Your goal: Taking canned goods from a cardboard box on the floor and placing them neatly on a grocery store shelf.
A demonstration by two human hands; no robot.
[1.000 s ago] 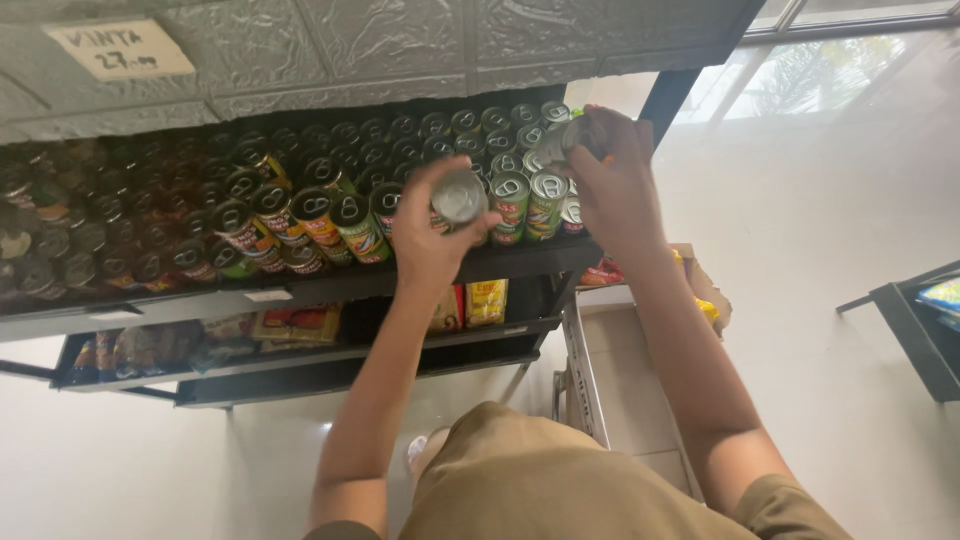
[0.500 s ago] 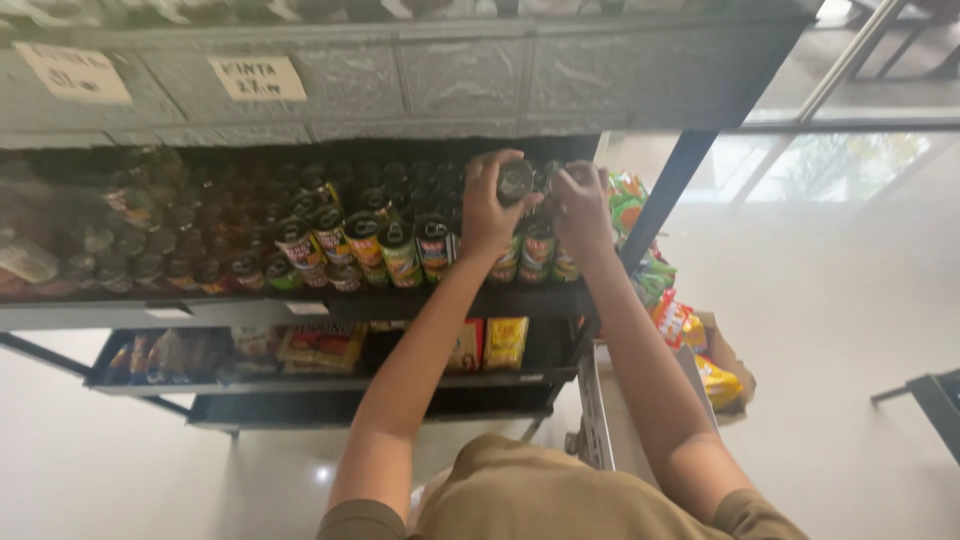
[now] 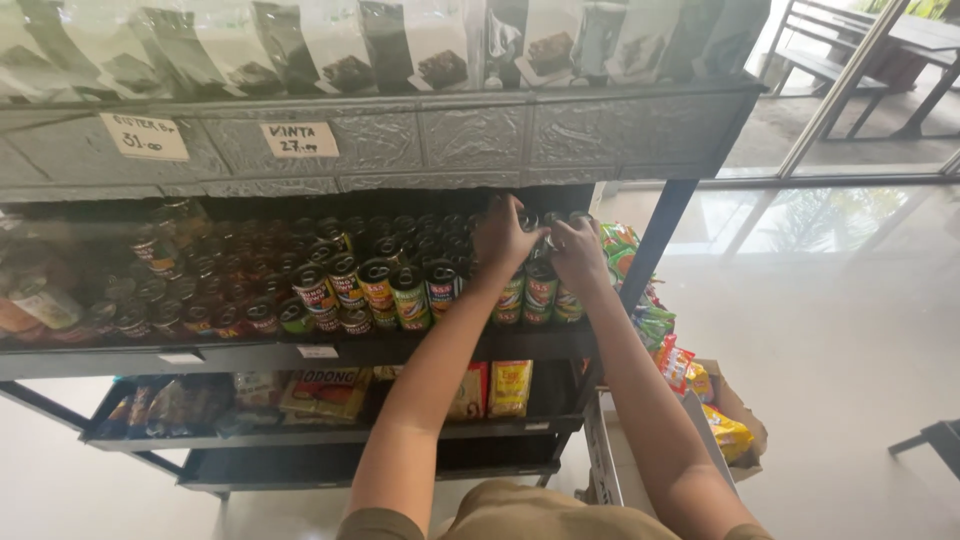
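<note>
Tin tops catch the light under my fingers: my left hand [image 3: 505, 235] and my right hand [image 3: 578, 250] are both pushed in among the cans [image 3: 400, 290] at the right end of the middle shelf [image 3: 300, 352]. My left fingers are curled down over the top of a can in the far rows. My right fingers are bent around another can just beside it. The two hands are close together, nearly touching. Whether either hand truly grips its can or only rests on it, I cannot tell.

The cans stand upright in packed rows from the near edge back into the dark. Most have red, yellow and green labels. There are too many to count, and the ones at the far left blur together.

The shelf is dark metal on a dark frame, with one upright post [image 3: 655, 245] just right of my hands. Above it runs a grey embossed panel with two handwritten paper price tags [image 3: 298, 139]. Over that stands a row of clear pouches [image 3: 440, 45], about nine of them. Below, a lower shelf holds flat yellow and red packets [image 3: 510, 387]. To the right, a cardboard box [image 3: 745, 420] of bright snack bags sits on a pale, glossy floor [image 3: 840, 320]. Glass doors and outdoor benches lie far right.
</note>
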